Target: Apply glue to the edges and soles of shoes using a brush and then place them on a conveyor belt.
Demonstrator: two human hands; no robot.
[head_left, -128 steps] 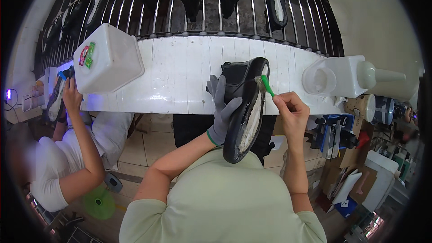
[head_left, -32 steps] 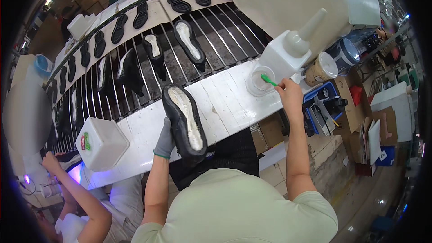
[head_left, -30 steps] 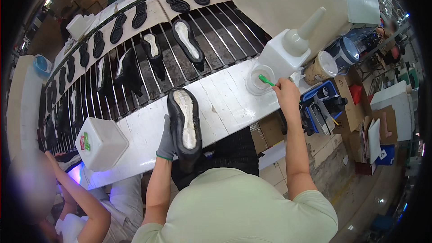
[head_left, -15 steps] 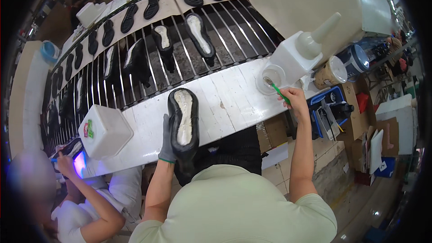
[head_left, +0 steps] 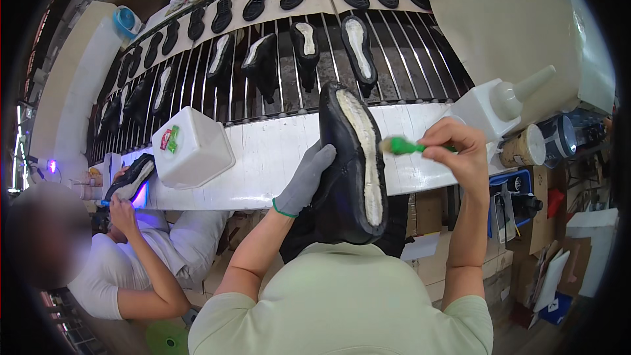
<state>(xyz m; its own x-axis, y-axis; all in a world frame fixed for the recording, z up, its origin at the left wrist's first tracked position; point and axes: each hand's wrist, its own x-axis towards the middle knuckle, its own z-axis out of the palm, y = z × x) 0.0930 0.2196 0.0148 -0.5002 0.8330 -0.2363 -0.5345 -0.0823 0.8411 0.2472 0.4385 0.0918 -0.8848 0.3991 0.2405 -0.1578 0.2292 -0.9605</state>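
My left hand (head_left: 303, 181), in a grey glove, holds a black shoe (head_left: 345, 177) upright with its pale sole side facing me. My bare right hand (head_left: 460, 154) grips a green brush (head_left: 402, 146) whose tip touches the right edge of the shoe's pale bottom. Both hands are raised above the white bench (head_left: 269, 158) in front of me.
A white square container (head_left: 192, 146) stands on the bench at left, a white spouted bottle (head_left: 499, 102) at right. Behind, a slatted conveyor (head_left: 282, 59) carries black shoes and soles. A co-worker at lower left holds another shoe (head_left: 131, 177) over a violet light.
My right hand has brought the green brush from the white cup at right over to the shoe. My left hand has lifted the shoe off the bench and closer to me.
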